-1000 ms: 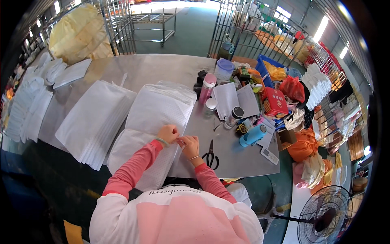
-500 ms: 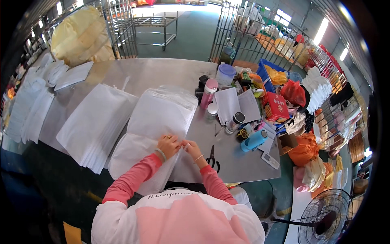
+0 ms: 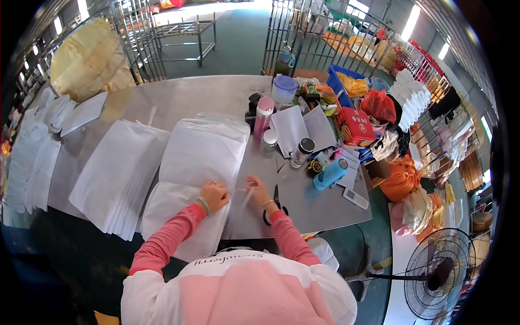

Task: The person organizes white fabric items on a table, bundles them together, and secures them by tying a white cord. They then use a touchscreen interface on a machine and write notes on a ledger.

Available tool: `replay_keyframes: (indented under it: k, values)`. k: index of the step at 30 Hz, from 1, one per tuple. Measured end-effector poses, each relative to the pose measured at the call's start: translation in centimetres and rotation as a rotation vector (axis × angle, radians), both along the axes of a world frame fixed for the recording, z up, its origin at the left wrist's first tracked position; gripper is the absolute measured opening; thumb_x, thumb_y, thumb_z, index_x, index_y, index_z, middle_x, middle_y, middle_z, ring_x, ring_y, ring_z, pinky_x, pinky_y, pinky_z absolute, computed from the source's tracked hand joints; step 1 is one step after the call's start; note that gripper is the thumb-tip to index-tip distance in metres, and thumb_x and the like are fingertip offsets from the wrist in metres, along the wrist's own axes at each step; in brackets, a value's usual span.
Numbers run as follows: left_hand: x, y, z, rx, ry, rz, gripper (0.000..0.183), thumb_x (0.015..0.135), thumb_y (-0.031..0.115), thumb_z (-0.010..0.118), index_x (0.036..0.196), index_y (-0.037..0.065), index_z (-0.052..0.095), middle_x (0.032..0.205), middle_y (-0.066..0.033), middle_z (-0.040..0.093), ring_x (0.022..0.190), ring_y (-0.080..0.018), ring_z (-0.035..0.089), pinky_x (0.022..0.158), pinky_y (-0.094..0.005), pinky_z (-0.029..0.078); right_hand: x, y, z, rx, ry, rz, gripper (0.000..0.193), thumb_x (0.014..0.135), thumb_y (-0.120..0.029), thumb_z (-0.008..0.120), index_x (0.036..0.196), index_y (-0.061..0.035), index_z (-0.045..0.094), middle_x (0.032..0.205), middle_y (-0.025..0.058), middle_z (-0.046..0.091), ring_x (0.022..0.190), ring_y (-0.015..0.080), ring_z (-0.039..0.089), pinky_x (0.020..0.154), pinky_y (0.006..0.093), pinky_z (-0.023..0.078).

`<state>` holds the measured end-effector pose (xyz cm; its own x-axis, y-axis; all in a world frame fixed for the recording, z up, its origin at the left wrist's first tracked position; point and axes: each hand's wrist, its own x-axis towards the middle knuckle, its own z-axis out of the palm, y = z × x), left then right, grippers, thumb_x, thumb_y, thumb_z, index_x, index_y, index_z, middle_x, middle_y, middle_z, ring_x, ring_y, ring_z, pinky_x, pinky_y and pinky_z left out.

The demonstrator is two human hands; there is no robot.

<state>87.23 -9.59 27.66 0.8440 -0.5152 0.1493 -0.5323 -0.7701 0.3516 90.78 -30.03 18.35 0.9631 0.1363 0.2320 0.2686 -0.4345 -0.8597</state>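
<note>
The metal table (image 3: 325, 214) carries everything near the person, and its left and middle parts are given to the white goods, perhaps so that these can lie flat. The white sheet pile (image 3: 201, 149) lies directly before the person, with its lower end past the near table edge; this seems to bring its right side close to both hands. The white stack (image 3: 116, 170) lies just to its left, with layers a little spread at the lower end, which probably makes them easier to separate. The open notebook (image 3: 290, 129) and the blue bottle (image 3: 330, 174) stay on the right, apart from the sheets, maybe for keeping these clean. The left hand (image 3: 215, 196) rests with curled fingers on the pile near its right edge, as if to steady it; whether it pinches the sheet, I cannot tell. The right hand (image 3: 259, 190), beyond that edge, has its fingertips together on a thin pale strip (image 3: 246, 201), slightly blurred. Black scissors (image 3: 277, 195) lie just beside this hand, conveniently reachable.
</note>
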Motion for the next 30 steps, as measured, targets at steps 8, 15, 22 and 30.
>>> replay_keyframes:
  k: [8, 15, 22, 30]
  values:
    - [0.5, -3.8, -0.7, 0.362, -0.417, -0.004, 0.021, 0.066, 0.028, 0.063, 0.082, 0.015, 0.062, 0.119, -0.0060, 0.047, 0.117, -0.0252, 0.036, 0.098, -0.0604, 0.008, -10.2, -6.0, -1.7, -0.620, 0.303, -0.475, 0.035, 0.064, -0.019, 0.068, 0.093, -0.0098, 0.050, 0.092, 0.0126, 0.049, 0.083, 0.0301, 0.051, 0.073, 0.0391, 0.042]
    - [-6.4, -9.6, -1.5, 0.523, 0.113, -0.398, 0.017, 0.073, 0.029, 0.052, 0.077, 0.016, 0.062, 0.083, -0.0040, 0.064, 0.090, -0.0226, 0.058, 0.095, -0.0592, 0.018, -12.4, -7.5, -2.0, -0.596, 0.177, -0.518, 0.034, 0.063, -0.012, 0.064, 0.093, -0.0040, 0.051, 0.091, 0.0166, 0.054, 0.082, 0.0352, 0.054, 0.071, 0.0399, 0.044]
    - [-10.9, -14.2, -0.2, 0.218, 0.413, -0.447, 0.028, 0.082, 0.037, 0.045, 0.075, 0.015, 0.061, 0.073, -0.0094, 0.062, 0.073, -0.0277, 0.060, 0.072, -0.0441, 0.041, -9.1, -13.0, -2.9, 0.508, 0.660, -0.058, 0.030, 0.065, -0.010, 0.066, 0.089, 0.0018, 0.053, 0.077, 0.0042, 0.058, 0.071, 0.0116, 0.055, 0.061, 0.0252, 0.046]
    - [-12.0, -14.8, -4.0, 0.075, 0.234, -0.175, 0.024, 0.078, 0.031, 0.048, 0.068, 0.014, 0.061, 0.067, -0.0045, 0.061, 0.064, -0.0227, 0.059, 0.070, -0.0396, 0.039, -6.3, -9.9, 6.0, 0.222, 0.699, 0.548, 0.045, 0.069, -0.017, 0.070, 0.101, -0.0010, 0.042, 0.082, 0.0025, 0.048, 0.075, 0.0110, 0.051, 0.071, 0.0233, 0.042]
